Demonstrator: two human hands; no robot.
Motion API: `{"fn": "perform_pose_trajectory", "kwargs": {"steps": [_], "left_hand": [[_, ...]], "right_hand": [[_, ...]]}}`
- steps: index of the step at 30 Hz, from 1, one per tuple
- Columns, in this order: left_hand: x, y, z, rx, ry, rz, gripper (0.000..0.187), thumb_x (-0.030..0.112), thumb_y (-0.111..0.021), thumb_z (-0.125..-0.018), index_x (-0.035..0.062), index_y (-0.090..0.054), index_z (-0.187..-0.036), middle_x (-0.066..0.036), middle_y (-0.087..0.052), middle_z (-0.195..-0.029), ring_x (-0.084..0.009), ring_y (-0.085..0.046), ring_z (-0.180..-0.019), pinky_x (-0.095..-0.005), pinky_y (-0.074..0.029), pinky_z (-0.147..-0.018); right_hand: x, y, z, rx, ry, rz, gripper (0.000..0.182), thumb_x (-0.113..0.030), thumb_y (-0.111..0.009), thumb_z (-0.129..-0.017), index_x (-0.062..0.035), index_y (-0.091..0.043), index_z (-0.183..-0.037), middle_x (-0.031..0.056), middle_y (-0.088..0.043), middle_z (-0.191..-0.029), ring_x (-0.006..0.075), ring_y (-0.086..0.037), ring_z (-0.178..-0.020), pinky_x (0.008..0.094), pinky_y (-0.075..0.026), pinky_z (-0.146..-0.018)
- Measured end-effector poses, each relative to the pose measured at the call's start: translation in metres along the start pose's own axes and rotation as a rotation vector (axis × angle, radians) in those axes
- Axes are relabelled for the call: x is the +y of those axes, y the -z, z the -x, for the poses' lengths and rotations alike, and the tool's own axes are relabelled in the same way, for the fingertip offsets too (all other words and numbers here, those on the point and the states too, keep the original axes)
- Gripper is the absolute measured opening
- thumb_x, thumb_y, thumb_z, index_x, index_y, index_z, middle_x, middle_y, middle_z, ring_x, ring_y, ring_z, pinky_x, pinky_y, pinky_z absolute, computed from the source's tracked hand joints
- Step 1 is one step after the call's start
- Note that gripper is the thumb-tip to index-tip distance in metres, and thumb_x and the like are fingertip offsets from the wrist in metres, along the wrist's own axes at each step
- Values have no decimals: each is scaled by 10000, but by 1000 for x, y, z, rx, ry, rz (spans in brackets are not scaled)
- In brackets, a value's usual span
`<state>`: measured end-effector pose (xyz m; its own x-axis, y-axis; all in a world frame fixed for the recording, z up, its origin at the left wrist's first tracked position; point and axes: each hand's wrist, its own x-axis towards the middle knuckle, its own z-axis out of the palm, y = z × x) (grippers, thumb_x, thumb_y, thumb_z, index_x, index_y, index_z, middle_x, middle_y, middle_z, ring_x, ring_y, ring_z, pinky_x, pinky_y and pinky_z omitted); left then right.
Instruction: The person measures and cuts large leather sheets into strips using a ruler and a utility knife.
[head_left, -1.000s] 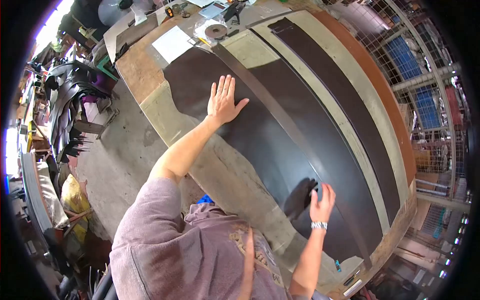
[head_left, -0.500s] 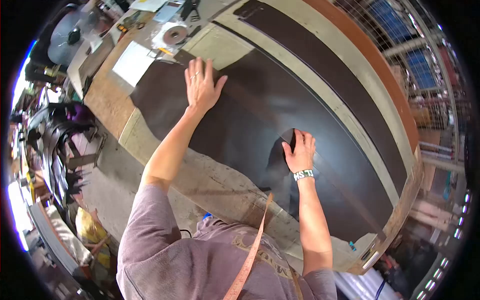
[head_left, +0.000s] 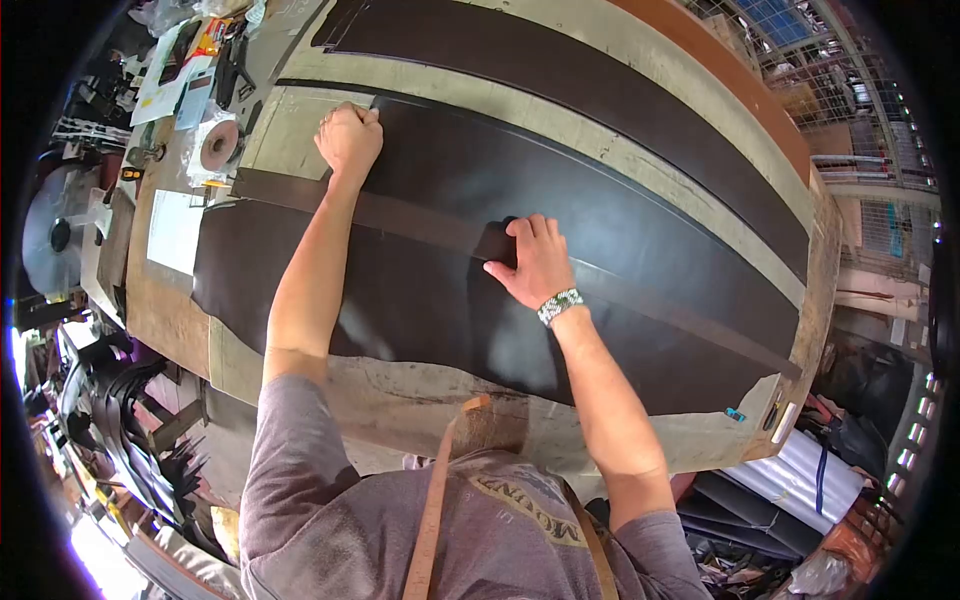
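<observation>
Nearest, a measuring tape [head_left: 432, 510] hanging around the neck, over the mauve shirt. Beyond it, the near edge of the worktop [head_left: 420, 400], covered with pale sheet. On this, a large dark leather sheet [head_left: 420, 310] lying flat, and across it a long narrow strip [head_left: 660, 305] running from left to far right.

Possible trouble: strip sliding sideways under uneven pressure, so its line over the leather goes crooked; also a wrinkle pushed into the sheet by the pressing.

Right hand [head_left: 537, 262] at the middle of the strip, fingers bent and pressing down on it, not wrapped around anything. Left hand [head_left: 349, 138] farther and to the left, clenched to a fist at the far edge of the leather; cannot tell if something is inside the fist.

Far left, a tape roll [head_left: 219, 145] and papers. Farthest, a second dark leather band [head_left: 600, 90].
</observation>
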<state>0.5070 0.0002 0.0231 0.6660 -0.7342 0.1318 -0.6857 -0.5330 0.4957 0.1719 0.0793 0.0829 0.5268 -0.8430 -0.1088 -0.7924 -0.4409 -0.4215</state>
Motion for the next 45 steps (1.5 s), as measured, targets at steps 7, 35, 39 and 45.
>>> {"fn": "perform_pose_trajectory", "kwargs": {"steps": [7, 35, 39, 45], "left_hand": [[14, 5, 6, 34, 52, 15, 190, 279, -710, -868, 90, -731, -862, -131, -737, -954, -348, -665, -1021, -496, -454, -922], [-9, -20, 0, 315, -294, -470, 496, 500, -602, -975, 126, -607, -1300, -211, -561, -1379, -412, -576, -1210, -539, -499, -918], [22, -19, 67, 292, -582, -401, 574, 501, -599, -978, 88, -577, -1377, -265, -530, -1394, -434, -537, -1269, -537, -470, -1002], [158, 1, 293, -185, -974, -71, 713, 436, -746, -873, -1, -538, -1398, -243, -508, -1421, -425, -430, -1355, -518, -342, -1146]], "right_hand": [[3, 15, -17, -155, 7, 48, 600, -455, -861, -721, -34, -623, -1076, 144, -594, -1115, 354, -541, -1095, 457, -473, -949], [55, 9, 163, 216, -55, -258, 619, -424, -732, -861, -51, -586, -1333, 163, -573, -1357, 361, -475, -1307, 492, -378, -1089], [119, 37, 288, 323, -247, -203, 509, -376, -750, -857, -53, -643, -1236, 165, -628, -1274, 372, -535, -1220, 503, -412, -1024], [228, 76, 442, 620, -559, -37, 325, -251, -703, -914, -34, -675, -1154, 176, -685, -1178, 386, -595, -1135, 470, -465, -1005]]}}
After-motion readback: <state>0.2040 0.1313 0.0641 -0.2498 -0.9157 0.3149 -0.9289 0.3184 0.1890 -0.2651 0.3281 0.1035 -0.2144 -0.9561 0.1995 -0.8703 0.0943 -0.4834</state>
